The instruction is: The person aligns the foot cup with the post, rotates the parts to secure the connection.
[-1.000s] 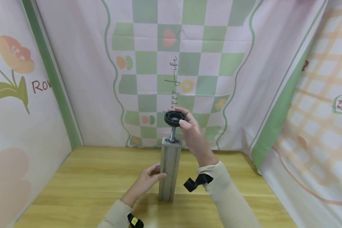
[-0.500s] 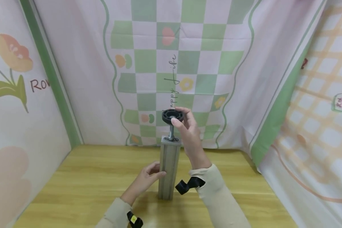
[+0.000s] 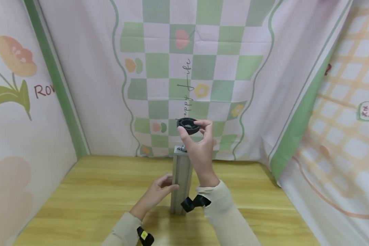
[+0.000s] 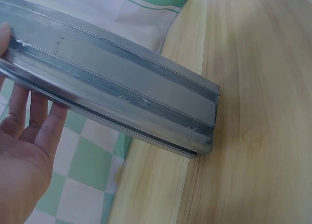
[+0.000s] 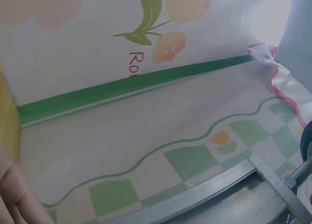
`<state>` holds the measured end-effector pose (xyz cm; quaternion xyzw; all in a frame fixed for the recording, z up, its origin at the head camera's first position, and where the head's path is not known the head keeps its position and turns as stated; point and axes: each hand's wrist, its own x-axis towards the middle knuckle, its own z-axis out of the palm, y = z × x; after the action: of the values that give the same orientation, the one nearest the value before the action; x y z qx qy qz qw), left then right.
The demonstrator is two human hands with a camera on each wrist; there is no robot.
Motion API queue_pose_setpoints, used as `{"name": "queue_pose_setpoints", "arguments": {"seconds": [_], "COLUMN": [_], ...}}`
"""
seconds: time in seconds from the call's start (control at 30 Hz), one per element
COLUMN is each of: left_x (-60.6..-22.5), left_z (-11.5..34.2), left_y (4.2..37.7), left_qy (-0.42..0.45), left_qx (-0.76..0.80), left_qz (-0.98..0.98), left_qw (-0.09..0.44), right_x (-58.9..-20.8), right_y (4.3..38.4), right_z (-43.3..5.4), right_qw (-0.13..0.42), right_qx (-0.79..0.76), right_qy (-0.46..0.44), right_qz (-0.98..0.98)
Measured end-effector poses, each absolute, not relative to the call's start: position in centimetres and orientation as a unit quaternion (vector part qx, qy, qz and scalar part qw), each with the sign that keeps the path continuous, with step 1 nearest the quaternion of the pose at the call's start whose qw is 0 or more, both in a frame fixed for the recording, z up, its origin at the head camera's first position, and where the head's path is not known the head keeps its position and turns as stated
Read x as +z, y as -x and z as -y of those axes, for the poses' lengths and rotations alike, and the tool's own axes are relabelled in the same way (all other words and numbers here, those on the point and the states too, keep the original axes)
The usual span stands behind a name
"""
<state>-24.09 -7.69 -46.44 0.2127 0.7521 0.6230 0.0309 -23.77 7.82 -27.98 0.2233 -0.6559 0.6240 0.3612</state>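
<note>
An aluminium profile (image 3: 180, 182) stands upright on the wooden table. My left hand (image 3: 158, 193) holds it low from the left, thumb on the near face and fingers behind. In the left wrist view, this hand (image 4: 27, 160) and the profile's lower end (image 4: 161, 107) show. A black round levelling foot (image 3: 191, 131) tops a threaded rod above the end plate (image 5: 280, 187). Between thumb and fingers my right hand (image 3: 201, 152) pinches the foot's rim. That hand hides most of the rod in the head view; the right wrist view shows the rod (image 5: 302, 173) at its right edge.
Around the profile lies the wood-grain tabletop (image 3: 104, 191). A green-checked curtain (image 3: 156, 65) hangs behind it, with a flowered cloth (image 3: 12, 136) on the left and a plaid cloth (image 3: 344, 143) on the right. Black straps (image 3: 196, 202) sit on both wrists.
My right hand has turned about the levelling foot: its thumb has swung from the foot's right side to its front left, and the wrist has moved left. The left hand stays on the profile.
</note>
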Motion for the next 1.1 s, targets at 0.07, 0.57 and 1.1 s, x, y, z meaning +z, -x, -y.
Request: {"name": "queue_pose_setpoints", "arguments": {"seconds": [0.07, 0.57, 1.1], "left_x": [-46.4, -46.4, -46.3], "left_z": [7.7, 7.6, 7.7], "left_y": [24.1, 24.2, 24.1], "left_qy": [-0.216, -0.216, -0.21], "left_qx": [0.623, 0.618, 0.609], "left_qz": [-0.751, -0.755, -0.764], "left_qw": [0.028, 0.03, 0.032], "right_x": [-27.9, -28.3, -27.4], "right_y": [23.7, 25.6, 27.6], "right_z": [-7.7, -9.7, -11.5], "right_qw": [0.373, 0.192, -0.038], "right_qx": [0.617, 0.679, 0.714], "right_qy": [-0.22, -0.334, -0.412], "right_qz": [0.657, 0.625, 0.564]}}
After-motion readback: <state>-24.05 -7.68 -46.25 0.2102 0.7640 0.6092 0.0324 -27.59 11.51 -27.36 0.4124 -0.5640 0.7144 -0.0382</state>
